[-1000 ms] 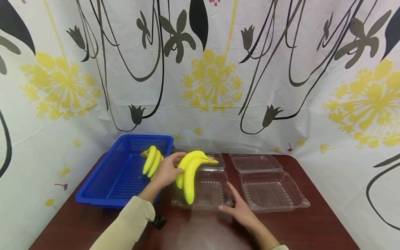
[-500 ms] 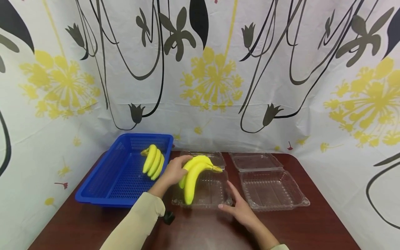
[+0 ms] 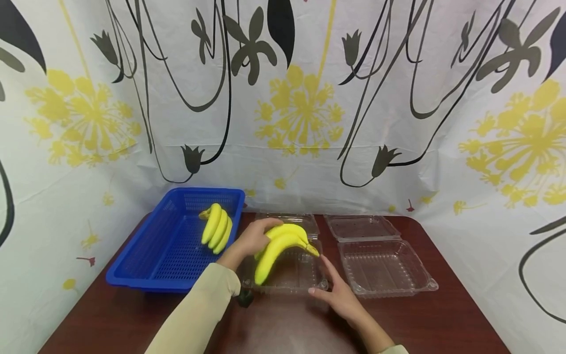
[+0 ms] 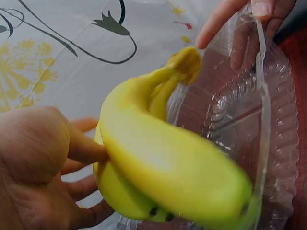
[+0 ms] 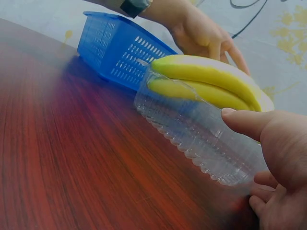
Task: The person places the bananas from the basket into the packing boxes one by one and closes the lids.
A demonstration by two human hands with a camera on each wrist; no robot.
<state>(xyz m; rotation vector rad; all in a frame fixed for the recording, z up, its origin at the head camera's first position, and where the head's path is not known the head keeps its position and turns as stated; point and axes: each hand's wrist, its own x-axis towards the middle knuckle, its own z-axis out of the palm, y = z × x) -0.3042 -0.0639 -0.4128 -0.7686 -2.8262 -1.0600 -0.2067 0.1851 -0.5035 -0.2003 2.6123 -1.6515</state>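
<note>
The curved yellow banana bunch (image 3: 278, 250), gripped by the fingers of the left hand (image 3: 253, 240) over the clear plastic box (image 3: 295, 278), could snag and tip it if the spread fingers of the right hand (image 3: 340, 296) brace too lightly.

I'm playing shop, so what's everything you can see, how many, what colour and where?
Table: 1, red-brown, across the lower picture
Basket: 1, blue, table's left
Middle container: 1, clear, table's middle
Right container: 1, clear, table's right
Held banana bunch: 1, yellow, at middle container's mouth
Other banana bunch: 1, yellow, in basket
Backdrop: 1, white with yellow and dark plants, behind
Wrist gadget: 1, dark, left wrist
Sleeves: 2, cream, on arms
Left hand: 1, gripping held banana bunch
Right hand: 1, at middle container's right
</note>
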